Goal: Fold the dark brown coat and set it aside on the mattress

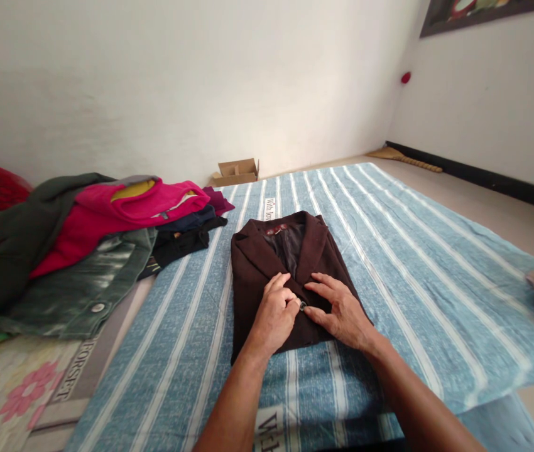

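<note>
We see heaped clothes [154,204] lapping over the left edge of the striped cloth [418,276], then an open cardboard box [234,180] beyond its far edge, contents unclear. Our left hand [274,314], fingers drawn narrow, touches the folded brown jacket [297,289] mid-cloth at its button [303,306], whether pinching we cannot tell; our right hand [342,312] lies on the jacket, fingers spread, and rightward the cloth runs wide to its edge

Left hand [274,317] and right hand [340,311] on folded brown jacket [254,271], at button [303,306]. Striped cloth [380,251] beneath; clothes heap [102,251] left; cardboard box [239,171] far.
</note>
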The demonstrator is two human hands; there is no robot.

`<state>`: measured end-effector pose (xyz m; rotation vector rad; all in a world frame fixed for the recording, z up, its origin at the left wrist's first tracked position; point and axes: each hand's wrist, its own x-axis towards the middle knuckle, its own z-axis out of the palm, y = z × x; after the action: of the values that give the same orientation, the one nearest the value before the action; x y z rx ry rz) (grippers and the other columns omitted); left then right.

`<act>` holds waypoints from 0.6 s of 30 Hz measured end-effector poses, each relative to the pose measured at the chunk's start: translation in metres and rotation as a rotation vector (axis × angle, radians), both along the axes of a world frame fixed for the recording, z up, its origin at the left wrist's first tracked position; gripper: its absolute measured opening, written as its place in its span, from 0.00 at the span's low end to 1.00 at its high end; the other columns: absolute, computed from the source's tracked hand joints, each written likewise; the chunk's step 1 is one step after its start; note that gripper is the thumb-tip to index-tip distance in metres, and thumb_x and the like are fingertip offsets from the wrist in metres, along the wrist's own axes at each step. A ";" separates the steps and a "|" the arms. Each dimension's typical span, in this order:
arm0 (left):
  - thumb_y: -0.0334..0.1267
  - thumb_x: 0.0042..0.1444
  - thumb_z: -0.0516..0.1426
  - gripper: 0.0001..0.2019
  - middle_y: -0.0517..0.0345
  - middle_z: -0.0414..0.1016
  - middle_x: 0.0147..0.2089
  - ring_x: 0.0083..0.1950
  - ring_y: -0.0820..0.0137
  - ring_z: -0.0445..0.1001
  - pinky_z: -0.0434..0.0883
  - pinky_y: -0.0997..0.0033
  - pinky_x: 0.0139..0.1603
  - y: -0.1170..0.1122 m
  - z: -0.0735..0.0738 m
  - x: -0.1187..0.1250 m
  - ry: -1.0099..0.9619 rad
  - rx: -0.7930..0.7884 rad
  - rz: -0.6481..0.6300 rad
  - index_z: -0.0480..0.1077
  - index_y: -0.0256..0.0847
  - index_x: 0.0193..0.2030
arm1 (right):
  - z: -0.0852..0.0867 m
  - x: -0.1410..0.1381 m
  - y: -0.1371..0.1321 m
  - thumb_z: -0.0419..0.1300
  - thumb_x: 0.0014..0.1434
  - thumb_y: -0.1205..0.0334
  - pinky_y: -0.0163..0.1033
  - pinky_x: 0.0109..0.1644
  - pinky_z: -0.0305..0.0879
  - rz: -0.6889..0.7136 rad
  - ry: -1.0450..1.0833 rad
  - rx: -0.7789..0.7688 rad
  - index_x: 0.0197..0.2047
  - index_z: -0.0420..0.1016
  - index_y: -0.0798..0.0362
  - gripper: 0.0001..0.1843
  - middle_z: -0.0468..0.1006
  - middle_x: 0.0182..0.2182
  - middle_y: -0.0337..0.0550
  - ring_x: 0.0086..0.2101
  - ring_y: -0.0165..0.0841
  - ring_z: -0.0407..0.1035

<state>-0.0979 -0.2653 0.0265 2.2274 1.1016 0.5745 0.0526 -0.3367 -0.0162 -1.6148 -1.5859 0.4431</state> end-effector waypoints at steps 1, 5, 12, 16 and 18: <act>0.30 0.51 0.51 0.10 0.49 0.66 0.59 0.64 0.60 0.56 0.56 0.52 0.62 0.000 0.000 0.000 -0.006 0.003 -0.005 0.69 0.40 0.22 | 0.000 0.000 0.000 0.59 0.54 0.51 0.51 0.60 0.54 -0.001 -0.001 0.003 0.53 0.71 0.48 0.24 0.64 0.57 0.46 0.57 0.41 0.57; 0.31 0.51 0.50 0.10 0.50 0.66 0.59 0.64 0.61 0.55 0.56 0.51 0.62 0.000 0.000 -0.002 -0.008 0.011 -0.022 0.68 0.40 0.22 | 0.001 0.000 0.000 0.59 0.54 0.52 0.51 0.60 0.55 -0.003 0.004 0.013 0.53 0.71 0.47 0.23 0.65 0.57 0.45 0.57 0.41 0.57; 0.31 0.52 0.49 0.11 0.48 0.64 0.60 0.65 0.62 0.54 0.54 0.52 0.63 0.000 0.001 -0.004 0.012 -0.007 -0.039 0.69 0.40 0.24 | 0.002 0.000 -0.001 0.58 0.55 0.53 0.51 0.60 0.54 0.002 0.009 0.012 0.53 0.71 0.47 0.22 0.65 0.57 0.44 0.57 0.41 0.57; 0.30 0.51 0.49 0.10 0.47 0.61 0.62 0.66 0.61 0.52 0.53 0.54 0.64 0.000 0.002 -0.005 0.018 -0.026 -0.049 0.69 0.40 0.24 | 0.004 0.000 -0.001 0.57 0.55 0.54 0.50 0.60 0.54 0.006 0.010 0.009 0.52 0.71 0.48 0.22 0.65 0.57 0.45 0.57 0.41 0.57; 0.29 0.50 0.50 0.08 0.47 0.61 0.62 0.66 0.62 0.52 0.53 0.53 0.64 -0.001 0.003 -0.005 0.012 -0.035 -0.051 0.68 0.40 0.23 | 0.004 0.000 -0.001 0.57 0.55 0.55 0.51 0.60 0.54 0.007 0.008 0.012 0.53 0.71 0.47 0.21 0.65 0.57 0.45 0.57 0.41 0.57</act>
<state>-0.1033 -0.2660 0.0293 2.2244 1.0501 0.5179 0.0530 -0.3381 -0.0119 -1.5969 -1.5857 0.4419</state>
